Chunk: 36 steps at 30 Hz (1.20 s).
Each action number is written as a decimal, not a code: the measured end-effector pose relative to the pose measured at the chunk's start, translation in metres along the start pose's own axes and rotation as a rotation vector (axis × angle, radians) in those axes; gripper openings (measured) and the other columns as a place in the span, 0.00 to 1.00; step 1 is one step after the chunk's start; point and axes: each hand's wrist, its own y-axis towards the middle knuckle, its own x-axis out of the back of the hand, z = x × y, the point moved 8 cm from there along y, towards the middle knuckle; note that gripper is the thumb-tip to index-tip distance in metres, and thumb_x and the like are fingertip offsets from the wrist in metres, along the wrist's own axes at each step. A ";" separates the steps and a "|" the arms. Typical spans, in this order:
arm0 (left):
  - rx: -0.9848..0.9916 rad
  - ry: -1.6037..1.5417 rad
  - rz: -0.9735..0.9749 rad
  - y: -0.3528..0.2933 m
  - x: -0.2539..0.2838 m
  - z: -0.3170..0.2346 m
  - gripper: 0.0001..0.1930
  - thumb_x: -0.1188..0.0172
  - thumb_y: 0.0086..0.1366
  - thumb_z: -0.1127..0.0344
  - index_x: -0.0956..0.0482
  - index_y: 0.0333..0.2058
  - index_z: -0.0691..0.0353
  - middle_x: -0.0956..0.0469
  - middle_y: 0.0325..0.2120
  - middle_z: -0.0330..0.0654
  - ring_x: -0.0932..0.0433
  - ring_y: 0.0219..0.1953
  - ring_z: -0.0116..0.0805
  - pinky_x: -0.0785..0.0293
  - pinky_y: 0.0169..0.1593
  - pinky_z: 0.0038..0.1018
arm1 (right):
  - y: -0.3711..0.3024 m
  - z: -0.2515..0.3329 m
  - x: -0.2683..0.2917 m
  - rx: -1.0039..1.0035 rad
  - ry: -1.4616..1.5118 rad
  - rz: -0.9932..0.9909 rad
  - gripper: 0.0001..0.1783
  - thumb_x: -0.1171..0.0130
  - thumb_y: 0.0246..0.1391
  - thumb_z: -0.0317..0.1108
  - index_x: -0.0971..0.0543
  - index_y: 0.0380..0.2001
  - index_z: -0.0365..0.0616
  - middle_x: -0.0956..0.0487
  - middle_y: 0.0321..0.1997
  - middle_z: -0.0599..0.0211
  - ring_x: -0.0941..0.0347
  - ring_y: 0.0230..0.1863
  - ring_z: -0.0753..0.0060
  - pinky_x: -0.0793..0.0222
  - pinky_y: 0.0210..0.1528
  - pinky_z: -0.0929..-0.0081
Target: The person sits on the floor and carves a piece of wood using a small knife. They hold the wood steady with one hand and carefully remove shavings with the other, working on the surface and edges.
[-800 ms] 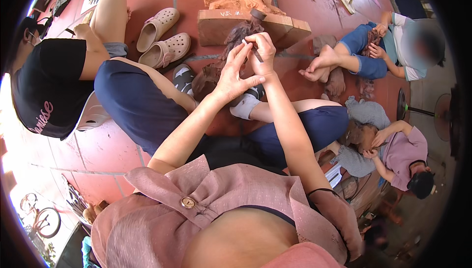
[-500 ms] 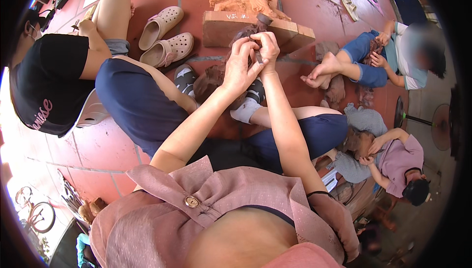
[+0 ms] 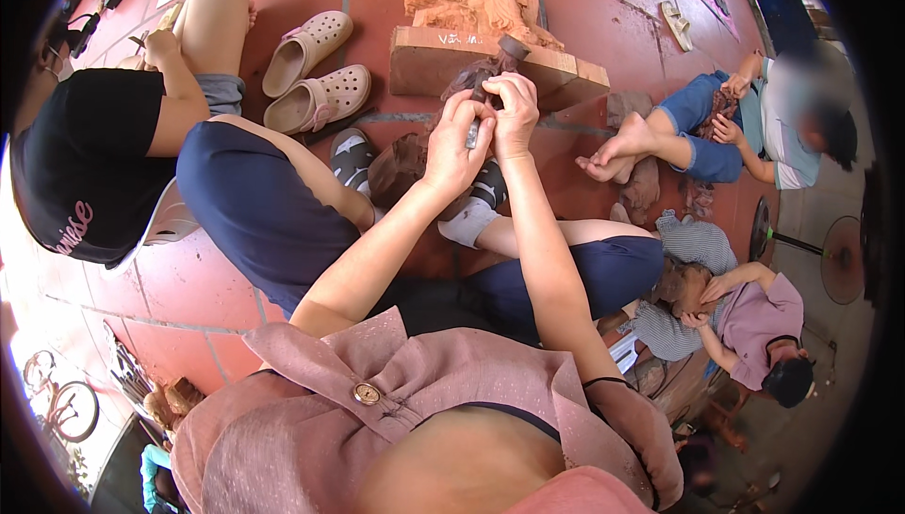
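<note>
Near the centre, the left hand (image 3: 457, 148) gripped a short grey tool (image 3: 472, 133); just beside it, the right hand (image 3: 514, 118) had bent fingers, their hold unclear. Partly hidden beyond them was a dark brown carving (image 3: 470, 77), near a wooden block (image 3: 424, 65).

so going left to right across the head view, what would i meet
A co-worker's black T-shirt → pair of beige clogs → person's left hand → person's right hand → another co-worker's denim shorts → standing fan

Glare washes out floor (image 3: 71, 280) at left; right dimmer, edges fisheye-bent
</note>
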 end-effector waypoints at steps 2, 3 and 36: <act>-0.003 -0.051 -0.015 -0.002 0.001 0.006 0.06 0.42 0.61 0.68 0.26 0.35 0.62 0.26 0.41 0.52 0.30 0.54 0.51 0.32 0.53 0.37 | 0.001 0.000 -0.002 0.002 -0.005 0.029 0.14 0.38 0.27 0.22 0.22 0.25 0.47 0.22 0.32 0.67 0.27 0.43 0.58 0.28 0.44 0.66; -0.002 -0.070 -0.023 0.001 0.003 0.002 0.06 0.42 0.61 0.69 0.26 0.35 0.62 0.25 0.40 0.52 0.30 0.54 0.51 0.33 0.54 0.37 | 0.003 -0.001 -0.001 0.006 -0.014 0.041 0.15 0.37 0.26 0.22 0.22 0.25 0.47 0.22 0.32 0.67 0.27 0.43 0.58 0.29 0.44 0.66; -0.351 0.614 0.630 0.167 -0.098 -0.046 0.15 0.47 0.55 0.58 0.26 0.29 0.68 0.23 0.30 0.56 0.24 0.35 0.56 0.29 0.40 0.45 | 0.051 -0.062 0.013 -0.188 0.156 0.099 0.14 0.32 0.39 0.37 0.23 0.25 0.40 0.22 0.29 0.61 0.24 0.30 0.59 0.29 0.35 0.66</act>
